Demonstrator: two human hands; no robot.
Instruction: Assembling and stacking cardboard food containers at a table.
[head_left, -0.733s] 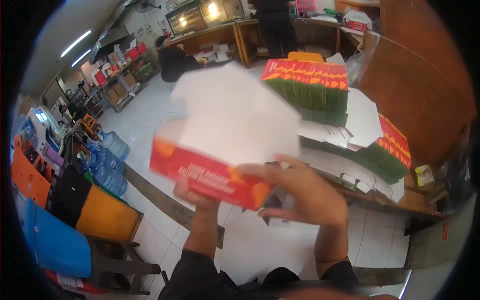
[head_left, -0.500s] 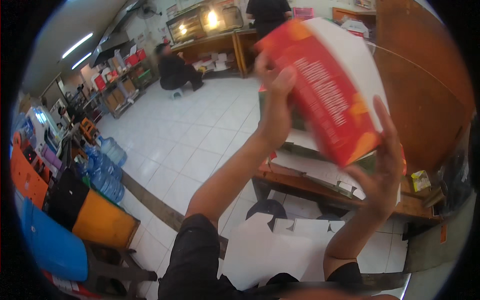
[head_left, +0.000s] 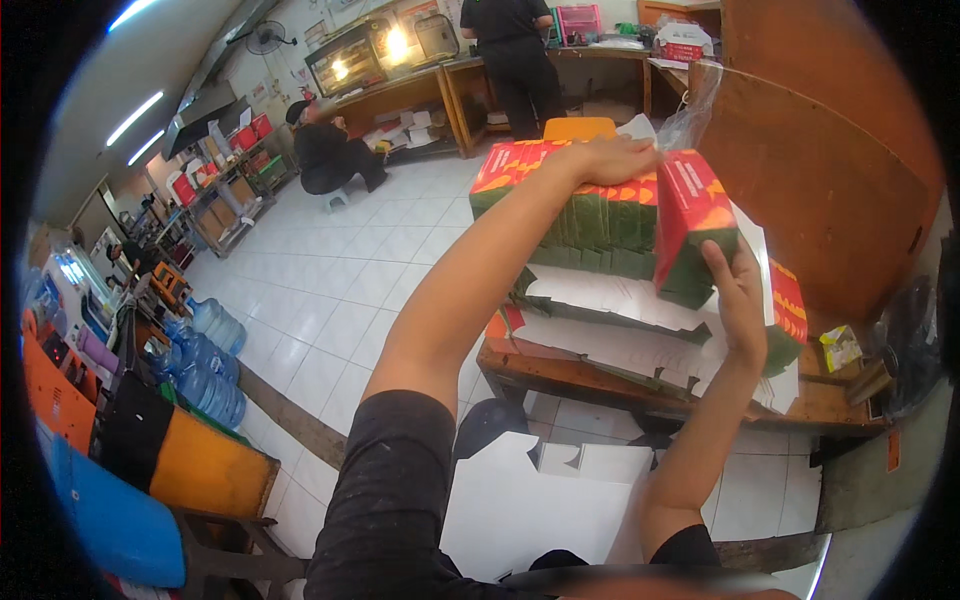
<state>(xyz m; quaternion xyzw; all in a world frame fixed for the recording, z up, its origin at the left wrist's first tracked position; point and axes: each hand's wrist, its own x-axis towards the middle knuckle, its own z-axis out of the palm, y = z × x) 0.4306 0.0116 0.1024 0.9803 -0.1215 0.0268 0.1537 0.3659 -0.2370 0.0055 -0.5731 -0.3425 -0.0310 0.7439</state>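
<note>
Right fingers (head_left: 717, 263) clasp a boxy cardboard carton (head_left: 687, 235); left fingers (head_left: 638, 160) lie outstretched over tight-packed cartons (head_left: 600, 225).

Free room over left floor (head_left: 340, 270), box row (head_left: 610, 225) ahead, wooden panel (head_left: 830, 170) rightward

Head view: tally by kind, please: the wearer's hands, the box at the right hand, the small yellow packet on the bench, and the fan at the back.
Wearer's hands: 2 (left hand, right hand)
Red-and-green box at the right hand: 1
Yellow packet: 1
Fan: 1
Total: 5
Row of boxes left out: too tightly packed to count.
</note>
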